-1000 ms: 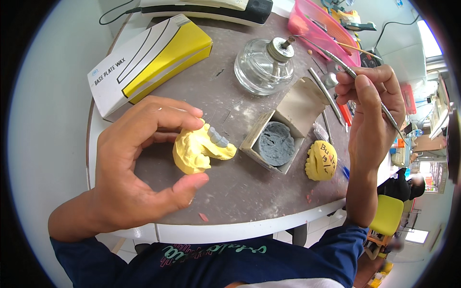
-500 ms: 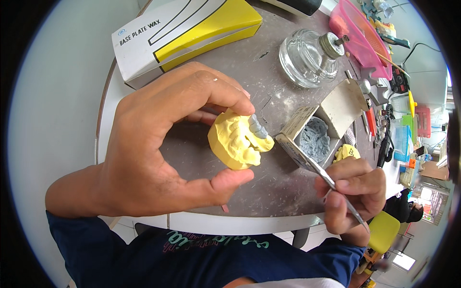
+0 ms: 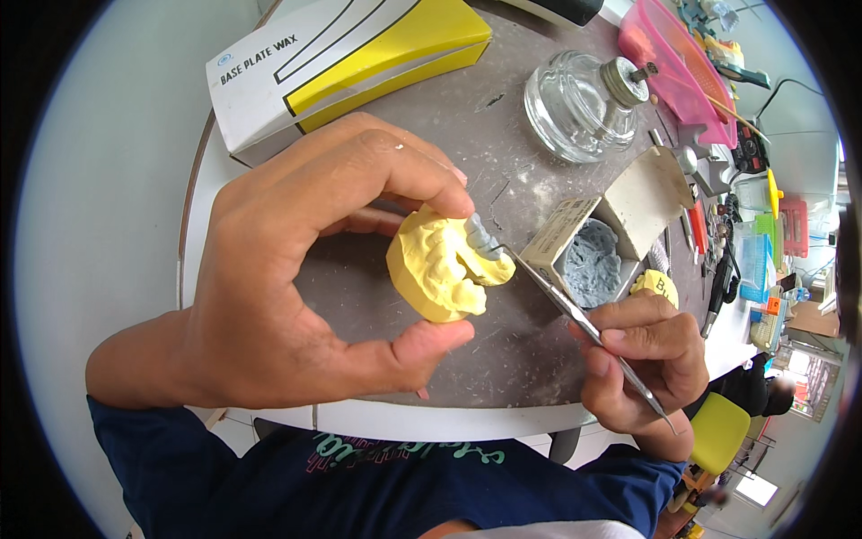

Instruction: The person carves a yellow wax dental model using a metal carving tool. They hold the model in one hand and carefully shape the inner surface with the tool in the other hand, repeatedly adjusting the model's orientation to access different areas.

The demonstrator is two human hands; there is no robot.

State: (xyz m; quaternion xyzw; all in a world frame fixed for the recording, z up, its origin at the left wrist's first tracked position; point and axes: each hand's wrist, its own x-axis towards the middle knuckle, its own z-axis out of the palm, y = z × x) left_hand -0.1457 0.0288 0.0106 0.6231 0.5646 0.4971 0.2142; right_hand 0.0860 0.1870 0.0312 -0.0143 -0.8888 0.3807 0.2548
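A yellow plaster dental model (image 3: 433,274) is pinched between the thumb and fingers of my left hand (image 3: 296,269), above the brown tabletop. Grey-blue wax teeth (image 3: 480,235) sit along its far right edge, beside my fingertip. My right hand (image 3: 648,355) holds a thin metal wax carver (image 3: 588,325) like a pen. Its bent tip is at the near end of the grey wax; whether it touches cannot be made out. Just right of the model, an open cardboard box (image 3: 549,244) holds a lump of grey-blue wax (image 3: 591,260).
A white and yellow carton (image 3: 386,76) lies at the far left. Behind the small box stands a glass spirit burner (image 3: 579,108). A pink basket (image 3: 669,63) is at the far right, with tools along that side. Another yellow plaster piece (image 3: 658,286) lies beyond my right hand.
My right hand has moved slightly left, bringing the carver's tip from near the box to the grey wax on the model. My left hand has barely moved.
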